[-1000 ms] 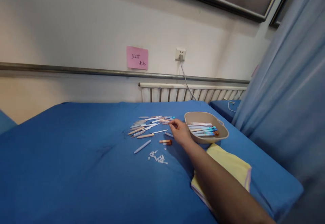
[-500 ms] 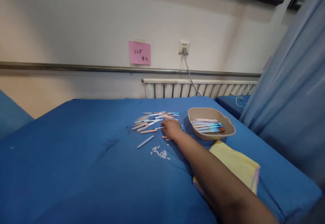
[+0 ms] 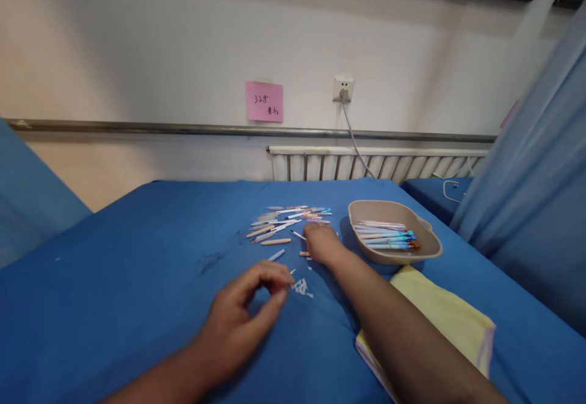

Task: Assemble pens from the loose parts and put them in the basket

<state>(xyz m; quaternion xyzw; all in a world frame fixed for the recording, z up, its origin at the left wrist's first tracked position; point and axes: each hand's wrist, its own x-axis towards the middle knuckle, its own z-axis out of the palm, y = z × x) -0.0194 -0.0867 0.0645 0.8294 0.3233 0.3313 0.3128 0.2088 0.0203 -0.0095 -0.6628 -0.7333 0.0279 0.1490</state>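
Both my hands are over a blue bed sheet (image 3: 137,270). My right hand (image 3: 321,244) lies knuckles up at the near edge of a scatter of pens and pen parts (image 3: 284,221). Its fingers are curled on a thin white stick (image 3: 297,234) that juts out to the left. My left hand (image 3: 242,324) hovers nearer me, its fingers curved toward the thumb with a small gap and nothing visible between them. Its fingertips are beside a pale pen barrel (image 3: 276,256) and some white scraps (image 3: 301,287).
A beige tray (image 3: 394,259) holding several pens (image 3: 387,237) sits right of my right hand. A yellow cloth (image 3: 439,318) lies under my right forearm. Behind are a radiator (image 3: 366,163), a wall socket (image 3: 343,88), a pink note (image 3: 264,102) and, at right, a blue curtain (image 3: 540,166).
My left hand has come into view from below, toward the white scraps. My right hand moved left from beside the tray to the near edge of the pens.
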